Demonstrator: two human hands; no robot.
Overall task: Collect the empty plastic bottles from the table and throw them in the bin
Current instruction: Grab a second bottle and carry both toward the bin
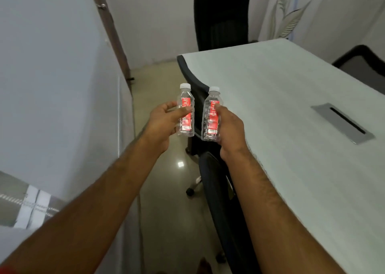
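Note:
I hold two small clear plastic bottles with red labels and white caps, both upright in front of me over the floor. My left hand (161, 123) grips the left bottle (186, 98) around its middle. My right hand (230, 128) grips the right bottle (210, 125) from its right side. The bottles are a short gap apart and look empty. The white table (291, 107) lies to my right. No bin is in view.
Two black office chairs (220, 200) are pushed against the table's left edge, and another chair (220, 17) stands at its far end. A metal cable slot (343, 123) is set in the tabletop. A white partition wall (58, 86) runs along my left; a narrow tiled floor strip (166, 200) lies between.

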